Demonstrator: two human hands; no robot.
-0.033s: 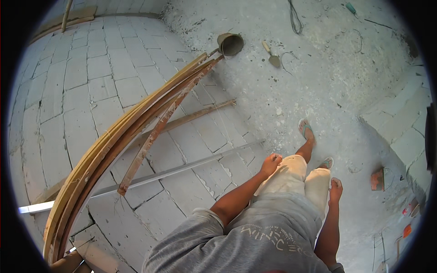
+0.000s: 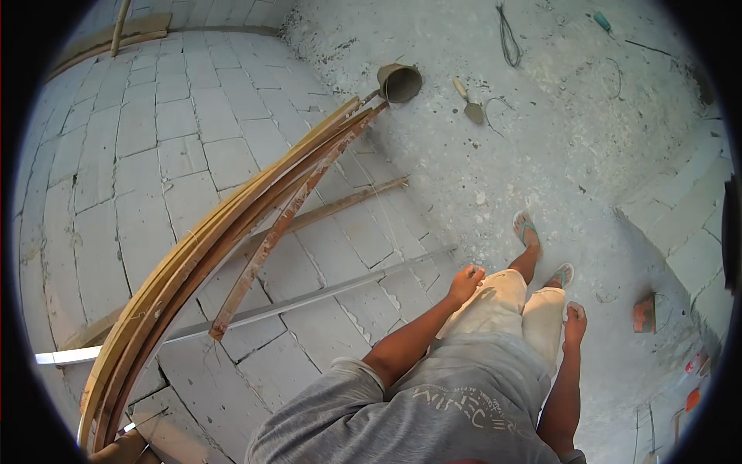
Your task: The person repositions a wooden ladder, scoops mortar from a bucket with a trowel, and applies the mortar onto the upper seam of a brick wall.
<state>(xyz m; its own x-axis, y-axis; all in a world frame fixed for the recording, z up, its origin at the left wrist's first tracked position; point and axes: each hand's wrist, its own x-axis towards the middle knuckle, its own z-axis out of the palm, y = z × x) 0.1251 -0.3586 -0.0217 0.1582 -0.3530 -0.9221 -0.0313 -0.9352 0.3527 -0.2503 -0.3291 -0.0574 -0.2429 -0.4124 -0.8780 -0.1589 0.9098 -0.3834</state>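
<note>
My left hand (image 2: 466, 285) hangs beside the left thigh of my pale shorts (image 2: 495, 307), its fingers loosely curled in; nothing shows in it. On the other side, my right hand (image 2: 574, 325) hangs by the right leg, also half closed, with no object visible in it. Neither hand touches any tool or material. Nearest to the left hand is the end of a long metal straightedge (image 2: 309, 299), leaning over the pale block wall. My feet, in flip-flops (image 2: 525, 226), stand on the dusty floor.
To the left, long wooden boards (image 2: 193, 246) lean along the block wall (image 2: 179, 155), reaching a bucket (image 2: 402, 83). A trowel (image 2: 473, 113) lies beyond my feet, near a coiled cable (image 2: 508, 39). A reddish block (image 2: 643, 314) sits at right, below a block ledge (image 2: 696, 232).
The whole view has shifted slightly, so things appear a little lower and further right. My hands keep nearly the same pose at my sides.
</note>
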